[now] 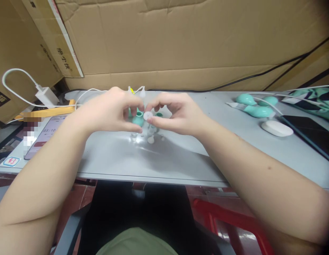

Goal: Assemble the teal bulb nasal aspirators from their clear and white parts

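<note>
Both hands meet over the back middle of the table. My right hand [177, 115] pinches a small round whitish disc [147, 115] between thumb and index finger. My left hand [111, 111] is just left of it, thumb and fingers apart, partly in front of a teal bulb-shaped piece [137, 121] with a round opening on top. Whether the left fingers touch that bulb is unclear. Behind the right fingertips shows another teal opening [159, 114]. Small clear and white parts lie below the hands, among them a white knob-like piece [151, 140]. The fingers partly hide this group.
Several teal bulbs [257, 111] lie at the right, by a white oval case [277, 128] and a dark tablet-like slab [310, 132]. At the left are a phone [46, 136], a yellow bar [49, 112] and a white charger [46, 97] with its cable. Cardboard [180, 46] walls the back.
</note>
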Motion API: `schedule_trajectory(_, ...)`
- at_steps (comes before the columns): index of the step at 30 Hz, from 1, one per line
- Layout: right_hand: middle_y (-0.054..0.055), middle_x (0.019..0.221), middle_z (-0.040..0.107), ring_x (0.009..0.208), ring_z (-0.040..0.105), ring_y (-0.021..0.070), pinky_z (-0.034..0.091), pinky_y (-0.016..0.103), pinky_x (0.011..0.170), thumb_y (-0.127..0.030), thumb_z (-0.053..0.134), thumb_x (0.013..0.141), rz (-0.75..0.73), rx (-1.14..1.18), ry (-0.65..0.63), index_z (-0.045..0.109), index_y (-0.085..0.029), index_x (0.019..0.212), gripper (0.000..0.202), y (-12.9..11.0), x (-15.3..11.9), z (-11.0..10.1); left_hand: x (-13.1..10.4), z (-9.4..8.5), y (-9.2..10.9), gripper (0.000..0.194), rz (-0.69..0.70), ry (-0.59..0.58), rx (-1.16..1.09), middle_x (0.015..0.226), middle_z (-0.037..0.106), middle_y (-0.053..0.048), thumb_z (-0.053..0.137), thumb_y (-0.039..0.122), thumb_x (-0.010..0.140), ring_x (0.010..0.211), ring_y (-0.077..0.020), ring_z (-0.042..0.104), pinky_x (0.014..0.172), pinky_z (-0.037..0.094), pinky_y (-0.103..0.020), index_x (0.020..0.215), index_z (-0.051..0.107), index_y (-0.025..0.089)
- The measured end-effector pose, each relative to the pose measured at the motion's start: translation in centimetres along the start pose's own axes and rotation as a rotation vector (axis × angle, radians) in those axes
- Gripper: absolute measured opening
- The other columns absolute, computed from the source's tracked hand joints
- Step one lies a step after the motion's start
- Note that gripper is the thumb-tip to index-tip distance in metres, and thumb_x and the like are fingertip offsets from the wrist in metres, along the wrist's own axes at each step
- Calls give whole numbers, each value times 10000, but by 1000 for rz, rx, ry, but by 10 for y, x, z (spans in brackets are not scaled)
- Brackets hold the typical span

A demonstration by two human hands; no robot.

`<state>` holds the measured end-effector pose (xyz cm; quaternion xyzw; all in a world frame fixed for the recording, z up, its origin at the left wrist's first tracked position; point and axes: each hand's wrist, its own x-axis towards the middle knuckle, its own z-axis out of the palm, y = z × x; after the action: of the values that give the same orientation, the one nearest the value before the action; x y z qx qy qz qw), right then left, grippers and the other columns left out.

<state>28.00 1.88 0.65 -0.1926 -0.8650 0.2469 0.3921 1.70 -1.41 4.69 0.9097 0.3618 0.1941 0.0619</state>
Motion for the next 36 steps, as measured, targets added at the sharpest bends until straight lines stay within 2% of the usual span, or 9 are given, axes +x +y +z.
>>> schedule_trajectory(3,37,1009,857,893,708,222,596,419,868,-453,944,926,-14,125,105,879,-294,967,176,7,2,1,1,3,0,285,31,130,-99,995,882,-30,892,453,933,766,-171,747,703,539,-292,1136,869,254)
schedule_trajectory(6,25,997,871,851,722,191,641,379,836,-443,946,938,2,228,143,911,-286,1023,182,10,3,4,5,14,-4,210,75,189,-153,1053,904,-35,759,411,1036,830,-179,785,740,567,-288,1109,873,251)
schedule_trajectory(9,25,1011,897,859,761,193,664,376,834,-391,931,951,-5,234,192,923,-279,1062,158,13,2,9,8,22,-12,218,105,245,-116,968,887,-28,709,386,1079,807,-169,759,758,557,-291,1051,863,235)
schedule_trajectory(14,24,1040,912,914,817,217,683,393,841,-320,888,962,-108,89,327,945,-302,1076,128,19,0,12,10,25,-25,224,128,282,-10,761,758,2,712,345,1072,659,-134,616,674,457,-287,912,804,218)
schedule_trajectory(17,10,1032,916,910,814,219,691,405,856,-325,867,984,-117,9,326,952,-327,1022,93,21,-1,13,10,26,-26,218,128,273,35,739,733,12,705,337,1075,643,-133,600,669,437,-286,914,792,220)
schedule_trajectory(22,33,1031,899,952,805,268,700,499,967,-353,893,991,-34,-35,360,938,-350,927,78,15,-3,17,9,28,-21,241,87,292,65,885,826,-20,649,392,1107,760,-175,713,754,502,-309,1108,846,253)
schedule_trajectory(25,61,1077,888,1031,799,310,689,558,1040,-382,897,1000,16,-58,376,909,-343,895,113,8,-3,18,9,29,-20,289,33,306,104,838,790,-19,637,467,1115,743,-184,689,760,499,-330,1038,834,269)
schedule_trajectory(29,69,1063,847,1043,785,286,697,506,1021,-395,904,995,47,-18,333,872,-306,923,119,2,-2,14,8,29,-21,338,14,309,131,788,734,-17,625,520,1116,734,-191,663,757,484,-344,969,802,272)
schedule_trajectory(36,51,990,831,930,792,241,713,430,879,-301,965,912,135,270,265,813,-253,887,161,0,0,9,8,28,-12,415,3,295,147,672,579,2,617,523,1118,636,-172,538,694,441,-350,813,692,252)
